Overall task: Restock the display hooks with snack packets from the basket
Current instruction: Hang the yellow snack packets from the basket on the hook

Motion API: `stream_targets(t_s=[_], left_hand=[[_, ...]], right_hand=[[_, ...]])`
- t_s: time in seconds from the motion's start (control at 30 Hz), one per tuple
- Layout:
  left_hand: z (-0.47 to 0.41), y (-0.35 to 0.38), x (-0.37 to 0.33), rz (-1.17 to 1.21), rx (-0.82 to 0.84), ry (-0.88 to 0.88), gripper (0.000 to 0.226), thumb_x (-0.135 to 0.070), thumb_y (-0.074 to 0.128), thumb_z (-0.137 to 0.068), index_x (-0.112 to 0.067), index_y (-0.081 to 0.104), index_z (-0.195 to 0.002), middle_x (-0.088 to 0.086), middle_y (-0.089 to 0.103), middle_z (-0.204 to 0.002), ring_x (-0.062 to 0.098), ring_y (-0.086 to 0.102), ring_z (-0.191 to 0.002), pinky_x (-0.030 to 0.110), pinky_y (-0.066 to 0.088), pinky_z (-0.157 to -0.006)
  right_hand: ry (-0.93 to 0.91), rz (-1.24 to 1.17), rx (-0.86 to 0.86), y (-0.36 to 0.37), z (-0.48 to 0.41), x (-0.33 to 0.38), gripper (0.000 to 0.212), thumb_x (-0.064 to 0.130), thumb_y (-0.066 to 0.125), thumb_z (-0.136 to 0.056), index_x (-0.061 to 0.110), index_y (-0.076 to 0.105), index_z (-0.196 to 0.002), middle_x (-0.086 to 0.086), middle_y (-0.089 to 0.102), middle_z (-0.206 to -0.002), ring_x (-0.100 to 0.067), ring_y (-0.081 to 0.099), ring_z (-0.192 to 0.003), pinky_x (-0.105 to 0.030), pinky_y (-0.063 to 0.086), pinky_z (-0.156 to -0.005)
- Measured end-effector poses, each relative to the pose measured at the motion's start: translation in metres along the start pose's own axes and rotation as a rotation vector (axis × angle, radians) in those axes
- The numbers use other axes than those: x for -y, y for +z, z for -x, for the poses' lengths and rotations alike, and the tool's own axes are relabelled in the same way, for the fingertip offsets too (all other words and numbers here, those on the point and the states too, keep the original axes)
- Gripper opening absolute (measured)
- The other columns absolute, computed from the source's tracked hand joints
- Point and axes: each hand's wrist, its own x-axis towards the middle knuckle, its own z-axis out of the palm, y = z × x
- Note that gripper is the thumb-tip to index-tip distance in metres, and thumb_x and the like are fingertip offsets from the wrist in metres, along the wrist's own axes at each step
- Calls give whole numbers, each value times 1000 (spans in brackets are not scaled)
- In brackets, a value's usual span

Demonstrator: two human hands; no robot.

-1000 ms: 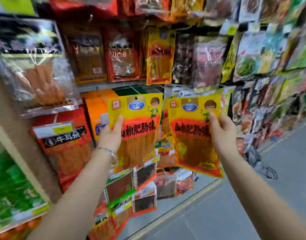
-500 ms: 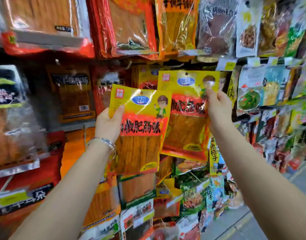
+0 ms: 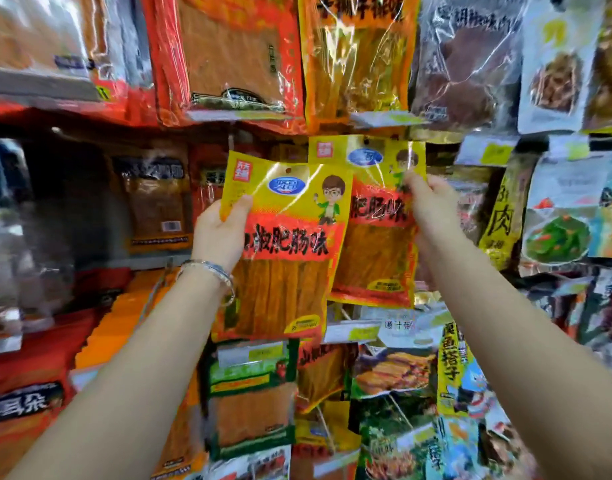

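I hold two matching yellow-and-red snack packets up against the hanging display. My left hand (image 3: pixel 223 230) grips the nearer packet (image 3: pixel 290 244) by its upper left edge, thumb on the front. My right hand (image 3: pixel 432 206) pinches the second packet (image 3: pixel 374 244) at its upper right, higher and partly behind the first. The second packet's top edge with its hang hole sits just under the row of packets above. The hook itself is hidden. No basket is in view.
Dense rows of hanging snack packets fill the wall: large red and orange packs (image 3: pixel 228 57) above, a dark pack (image 3: pixel 467 64) at upper right, green-labelled packs (image 3: pixel 252 393) below my hands, stacked orange packs (image 3: pixel 117 327) at lower left.
Both hands have risen with the packets and the view has tilted up. The right packet has moved up and in toward the display, under the upper row; the floor has left view.
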Motion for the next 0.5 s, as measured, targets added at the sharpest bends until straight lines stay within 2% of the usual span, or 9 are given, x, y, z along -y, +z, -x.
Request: stream_targets(t_s=[0.03, 0.1, 0.17, 0.23, 0.37, 0.43, 0.5], left_hand=[[0, 3, 1, 7, -15, 0, 23, -40, 56, -89, -25, 63, -73, -1, 69, -80, 21, 66, -81, 37, 53, -79], [1, 6, 2, -6, -47, 7, 24, -39, 56, -90, -26, 62, -71, -13, 68, -67, 4, 66, -67, 21, 53, -64], [4, 9, 2, -32, -69, 17, 25, -38, 55, -90, -26, 62, -70, -17, 65, -61, -5, 61, -57, 15, 48, -55], [8, 11, 3, -26, -77, 27, 24, -38, 55, -90, -26, 62, -71, -19, 66, -59, -6, 60, -55, 12, 48, -52], [12, 13, -4, 4, -115, 32, 21, -35, 56, -91, -26, 64, -73, -19, 66, -61, -6, 62, -56, 11, 47, -50], [13, 13, -9, 27, -133, 22, 21, -34, 56, -91, -24, 64, -74, -15, 67, -60, -3, 63, -54, 10, 45, -46], [14, 14, -12, 30, -157, 15, 21, -34, 57, -91, -23, 63, -73, -12, 67, -61, -1, 64, -53, 11, 45, -44]], right_hand=[[4, -8, 13, -1, -2, -3, 29, 25, 59, -88, 20, 48, -62, -10, 43, -70, -22, 39, -71, -37, 30, -65], [0, 7, 37, -2, -6, -7, 18, 24, 59, -85, 17, 54, -70, -12, 42, -70, -21, 39, -68, -36, 29, -62], [3, 32, 56, -3, -8, -10, 12, 27, 59, -82, 15, 57, -81, -12, 42, -72, -20, 38, -65, -34, 28, -60], [0, 24, 71, -1, -11, -12, 16, 31, 59, -81, 16, 54, -80, -10, 40, -72, -19, 35, -64, -34, 26, -59], [1, 34, 131, 11, -21, -14, 33, 33, 59, -87, 21, 44, -60, 4, 38, -56, -12, 34, -54, -28, 24, -52], [-27, 102, 151, 20, -28, -17, 35, 29, 57, -91, 20, 45, -60, 1, 38, -57, -10, 34, -54, -29, 23, -53], [-29, 168, 201, 28, -35, -19, 42, 30, 56, -93, 21, 37, -57, 1, 32, -56, -11, 32, -54, -30, 20, -52]])
